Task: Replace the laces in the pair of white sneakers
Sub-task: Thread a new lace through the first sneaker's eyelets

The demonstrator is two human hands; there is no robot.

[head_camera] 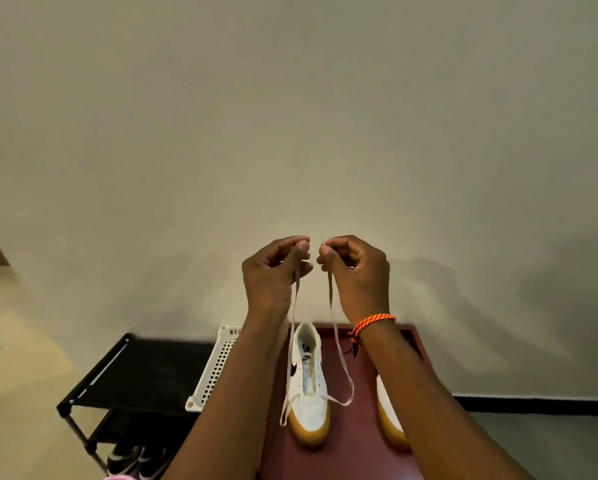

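Left hand [273, 271]: raised, pinching one end of the cream lace [292, 344] between thumb and fingers.
Right hand [354, 275]: level with the left, just beside it, pinching the other end.
Lace path: two strands hanging from the pinches, passing through the lowest eyelets near the toe; right strand bowing outward in a slack loop.
White sneaker [308, 382]: directly below both pinches, on the maroon surface [359, 445], long axis running away from the body, toe nearest; gum sole, black swoosh, upper eyelets unlaced.
Nearer hand: neither by much, shoe slightly toward the left.
Second sneaker [389, 415]: below the right forearm, mostly hidden.
Likely step: evening the ends before crossing upward.
Beside: white slotted basket [217, 368], black shoe rack [134, 368].
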